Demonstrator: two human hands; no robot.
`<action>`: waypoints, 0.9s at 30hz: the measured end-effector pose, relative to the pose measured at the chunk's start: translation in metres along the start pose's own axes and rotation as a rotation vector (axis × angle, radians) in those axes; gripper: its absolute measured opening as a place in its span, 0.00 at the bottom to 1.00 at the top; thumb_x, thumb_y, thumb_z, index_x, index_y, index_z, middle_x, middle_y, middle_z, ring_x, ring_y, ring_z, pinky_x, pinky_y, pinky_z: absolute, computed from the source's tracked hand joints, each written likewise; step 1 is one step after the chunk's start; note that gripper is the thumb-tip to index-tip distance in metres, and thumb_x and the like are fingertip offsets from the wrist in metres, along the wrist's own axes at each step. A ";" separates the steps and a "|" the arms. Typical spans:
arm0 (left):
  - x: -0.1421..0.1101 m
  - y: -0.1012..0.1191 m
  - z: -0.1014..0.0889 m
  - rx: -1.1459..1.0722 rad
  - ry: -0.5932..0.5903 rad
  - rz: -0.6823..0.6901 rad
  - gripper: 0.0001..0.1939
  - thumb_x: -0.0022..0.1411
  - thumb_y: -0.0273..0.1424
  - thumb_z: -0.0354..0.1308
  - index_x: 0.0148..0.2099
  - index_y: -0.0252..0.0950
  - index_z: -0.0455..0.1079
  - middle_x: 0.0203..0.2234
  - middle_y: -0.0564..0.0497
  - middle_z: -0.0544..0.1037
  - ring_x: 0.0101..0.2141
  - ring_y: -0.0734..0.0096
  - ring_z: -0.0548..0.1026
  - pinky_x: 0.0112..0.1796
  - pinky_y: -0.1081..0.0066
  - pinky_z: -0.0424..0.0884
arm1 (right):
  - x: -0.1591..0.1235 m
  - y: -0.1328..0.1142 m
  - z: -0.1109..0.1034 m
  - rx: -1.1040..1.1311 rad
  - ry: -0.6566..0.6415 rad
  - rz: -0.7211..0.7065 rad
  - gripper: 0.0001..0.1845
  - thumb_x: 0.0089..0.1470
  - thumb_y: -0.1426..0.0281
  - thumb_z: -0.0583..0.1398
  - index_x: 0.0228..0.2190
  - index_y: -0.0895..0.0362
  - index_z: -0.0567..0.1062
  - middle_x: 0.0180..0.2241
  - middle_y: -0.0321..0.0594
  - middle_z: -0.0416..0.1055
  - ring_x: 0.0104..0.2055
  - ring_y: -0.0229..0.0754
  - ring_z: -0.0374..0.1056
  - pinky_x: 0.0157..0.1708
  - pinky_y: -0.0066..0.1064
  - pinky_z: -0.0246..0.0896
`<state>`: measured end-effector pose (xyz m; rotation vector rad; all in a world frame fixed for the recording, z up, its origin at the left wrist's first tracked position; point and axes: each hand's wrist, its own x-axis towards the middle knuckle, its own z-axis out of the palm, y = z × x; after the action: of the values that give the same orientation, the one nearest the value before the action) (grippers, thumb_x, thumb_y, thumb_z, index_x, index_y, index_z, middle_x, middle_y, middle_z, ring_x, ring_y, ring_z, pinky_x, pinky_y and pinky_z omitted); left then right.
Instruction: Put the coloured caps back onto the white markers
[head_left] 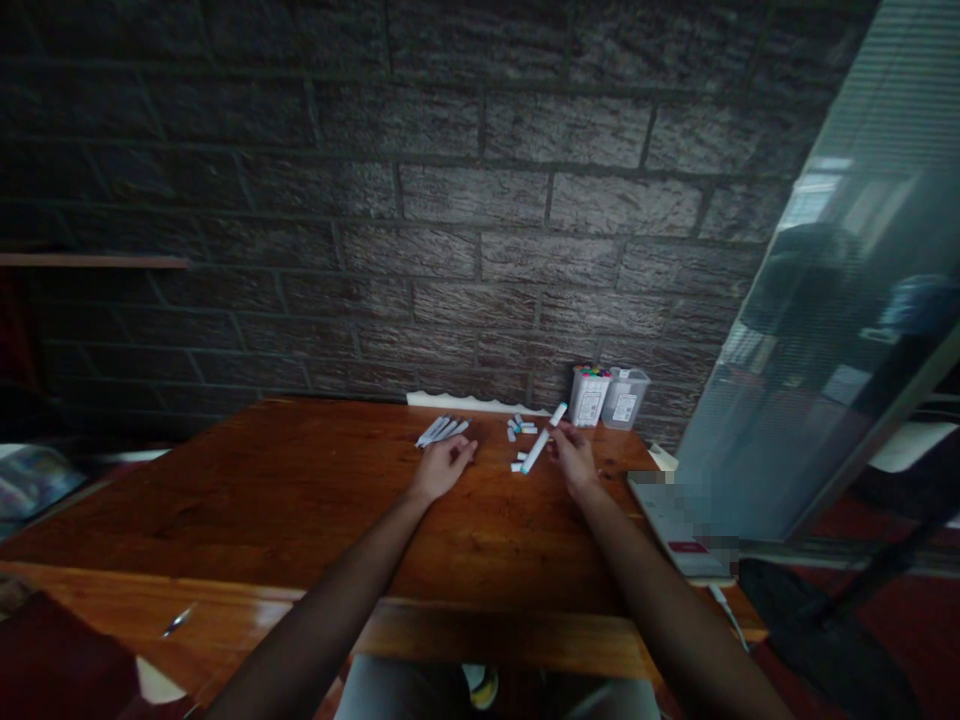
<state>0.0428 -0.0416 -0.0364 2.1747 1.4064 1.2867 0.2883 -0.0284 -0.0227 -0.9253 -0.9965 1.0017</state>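
Right hand (574, 458) at frame centre grasping a white cylindrical plastic marker (543, 440); left hand (442, 467) released, resting flat on the glossy brown wooden counter (285, 500) beside a row of white markers (442, 430).

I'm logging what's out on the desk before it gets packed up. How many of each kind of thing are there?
Markers lying by the left hand: about 4
Marker held in the right hand: 1
Loose caps: about 6, too small to be sure
Plastic tubs: 2
Total: about 13
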 end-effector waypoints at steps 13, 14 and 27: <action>-0.005 0.001 0.006 -0.006 -0.264 0.046 0.21 0.64 0.44 0.48 0.25 0.36 0.67 0.19 0.54 0.73 0.23 0.74 0.68 0.29 0.73 0.62 | 0.001 -0.003 -0.002 0.099 0.111 -0.039 0.43 0.40 0.63 0.64 0.58 0.50 0.56 0.20 0.27 0.70 0.21 0.36 0.66 0.21 0.25 0.61; -0.005 0.001 0.006 -0.010 -0.265 0.044 0.21 0.64 0.44 0.48 0.25 0.36 0.67 0.19 0.55 0.73 0.23 0.74 0.68 0.29 0.73 0.62 | 0.003 -0.007 -0.004 0.078 0.113 -0.100 0.43 0.41 0.63 0.64 0.58 0.51 0.55 0.21 0.27 0.70 0.21 0.36 0.67 0.22 0.26 0.62; -0.005 -0.002 0.008 -0.016 -0.241 0.072 0.22 0.64 0.45 0.48 0.24 0.36 0.66 0.19 0.55 0.72 0.22 0.75 0.68 0.28 0.74 0.61 | 0.116 -0.119 -0.057 -0.522 0.418 -0.663 0.29 0.54 0.60 0.55 0.55 0.56 0.59 0.30 0.40 0.74 0.30 0.43 0.73 0.34 0.33 0.66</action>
<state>0.0471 -0.0429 -0.0454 2.2983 1.2306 1.0126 0.3944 0.0414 0.0985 -1.0616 -1.1092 -0.0229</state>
